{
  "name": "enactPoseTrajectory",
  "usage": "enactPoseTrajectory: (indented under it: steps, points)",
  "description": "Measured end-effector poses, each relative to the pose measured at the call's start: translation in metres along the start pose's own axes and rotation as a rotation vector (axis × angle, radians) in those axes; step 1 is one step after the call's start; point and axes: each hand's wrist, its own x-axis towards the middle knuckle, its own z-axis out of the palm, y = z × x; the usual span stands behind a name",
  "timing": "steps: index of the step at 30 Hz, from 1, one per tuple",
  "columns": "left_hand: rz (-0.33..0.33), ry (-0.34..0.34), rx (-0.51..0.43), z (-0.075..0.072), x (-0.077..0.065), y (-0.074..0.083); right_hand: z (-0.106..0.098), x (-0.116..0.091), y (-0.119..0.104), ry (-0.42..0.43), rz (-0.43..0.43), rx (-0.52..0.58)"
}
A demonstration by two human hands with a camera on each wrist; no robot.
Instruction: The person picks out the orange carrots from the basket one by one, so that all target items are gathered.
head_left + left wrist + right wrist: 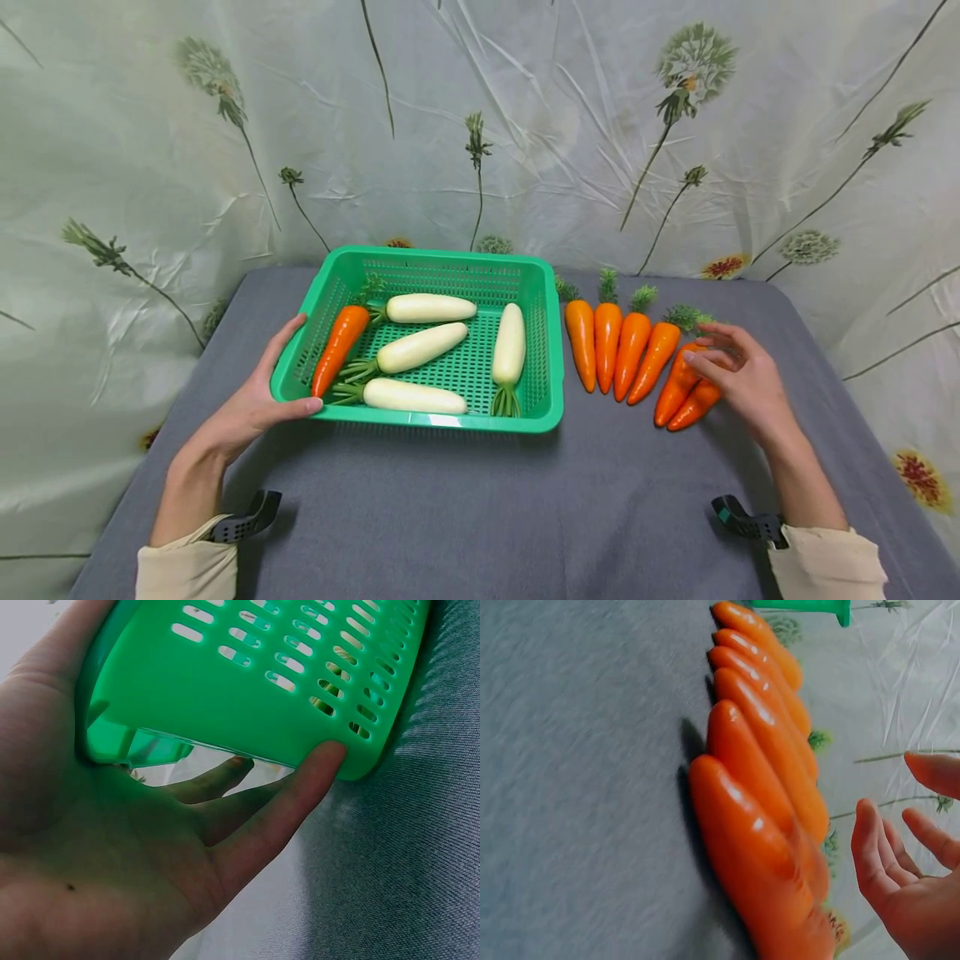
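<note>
A green plastic basket (553, 350) stands left of the middle. Inside lie one carrot (341, 346) and several white radishes (423, 347) with green stems. My left hand (258, 404) grips the basket's left end, the thumb over the front rim. In the left wrist view, the fingers (262, 832) lie against the outside of the perforated wall. To the basket's right, several orange carrots (632, 354) lie side by side. Over the rightmost carrots (678, 385) is my right hand (742, 379), fingers loosely bent and thumb apart, holding nothing. The right wrist view shows these fingers (866, 847) beside the carrots.
Grey cloth (480, 508) covers the table. Behind it hangs a pale curtain (450, 125) printed with dandelions. The carrots' green tops (643, 297) point toward the table's back edge. A black strap (243, 518) is on my left wrist, and another strap (750, 523) on the right.
</note>
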Motion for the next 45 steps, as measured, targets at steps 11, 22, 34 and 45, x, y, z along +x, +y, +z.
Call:
enactPoseTrajectory:
  steps: [11, 22, 34, 45]
  points:
    - [0.004, 0.005, 0.007, 0.001, -0.001, -0.001, 0.018, 0.007, -0.021, -0.109, -0.073, -0.014]
    - [0.012, 0.016, 0.011, -0.001, -0.001, -0.004, 0.035, 0.010, -0.043, -0.191, -0.129, -0.023]
    - [0.015, 0.014, -0.007, -0.001, -0.001, -0.004, 0.049, 0.023, -0.076, -0.282, -0.146, -0.009]
    - [0.009, 0.018, 0.010, -0.001, -0.001, -0.003, 0.066, 0.037, -0.104, -0.375, -0.202, 0.010]
